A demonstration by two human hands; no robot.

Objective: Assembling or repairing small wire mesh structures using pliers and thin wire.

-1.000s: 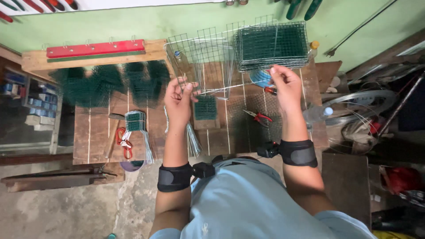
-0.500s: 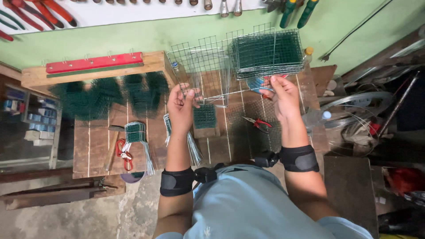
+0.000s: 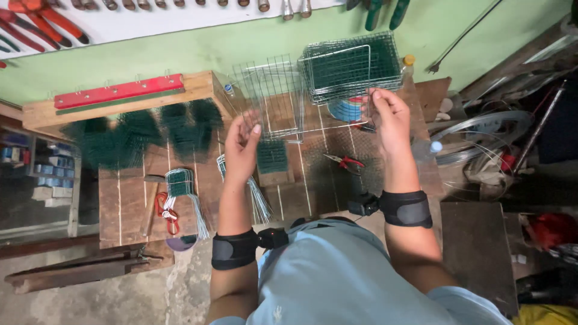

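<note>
Compared to a moment ago, both hands sit a bit lower over the brown wooden workbench (image 3: 126, 204). Left hand (image 3: 242, 144) and right hand (image 3: 390, 114) each pinch one end of one thin grey metal wire (image 3: 313, 129), fingers curled shut. One green wire-mesh cage (image 3: 352, 66) sits empty behind it.

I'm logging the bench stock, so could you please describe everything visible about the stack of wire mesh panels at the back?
The stack of wire mesh panels is dark green grid wire, several rectangular sheets piled roughly flat, edges slightly uneven. It sits at the back of the wooden workbench by the green wall, over a striped round container. Neither hand touches it.
</note>
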